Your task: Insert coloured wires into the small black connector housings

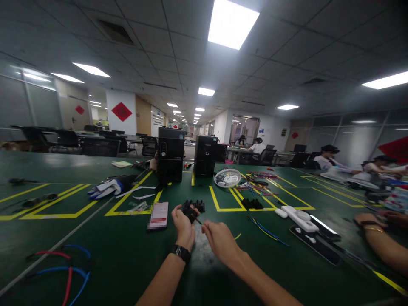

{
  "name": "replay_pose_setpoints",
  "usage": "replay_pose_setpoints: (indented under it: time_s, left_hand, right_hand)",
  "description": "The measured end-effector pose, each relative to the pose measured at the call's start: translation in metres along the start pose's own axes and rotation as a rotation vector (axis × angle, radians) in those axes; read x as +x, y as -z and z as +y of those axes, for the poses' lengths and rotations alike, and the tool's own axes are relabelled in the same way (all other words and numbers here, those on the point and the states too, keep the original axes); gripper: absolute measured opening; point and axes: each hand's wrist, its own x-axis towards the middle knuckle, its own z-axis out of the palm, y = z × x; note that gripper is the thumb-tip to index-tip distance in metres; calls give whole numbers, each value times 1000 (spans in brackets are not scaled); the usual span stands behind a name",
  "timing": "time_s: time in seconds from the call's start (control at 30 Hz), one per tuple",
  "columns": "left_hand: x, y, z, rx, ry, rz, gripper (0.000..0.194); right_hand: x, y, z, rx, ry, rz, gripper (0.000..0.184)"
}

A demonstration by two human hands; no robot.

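Head view: holds small black blocky part (190,213) in left hand (184,228), clasped by curled fingers, above dark green tabletop (127,263). Pinches slim dark rod (198,221) in right hand (221,241), slanted lengthwise away and leftward, pointing at black part. Cannot tell part's own long axis.
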Motion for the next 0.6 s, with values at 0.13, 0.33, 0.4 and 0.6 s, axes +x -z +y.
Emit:
replay_pose_setpoints:
  time_s: [0.13, 0.33, 0.4, 0.6]
  left_hand:
    - [4, 1, 7, -26, -213, -116, 31]
    - [10, 8, 10, 56, -225, -68, 31]
    - [19, 14, 15, 51, -213, -56, 26]
    - [33, 25, 24, 21, -46, -33, 23]
  right_hand:
    - [3, -4, -7, 54, 37, 40, 29]
    - [6, 7, -19, 48, 29, 24, 28]
    - [5, 22, -17, 109, 25, 106, 32]
    - [-4, 31, 3, 276, 17, 91, 34]
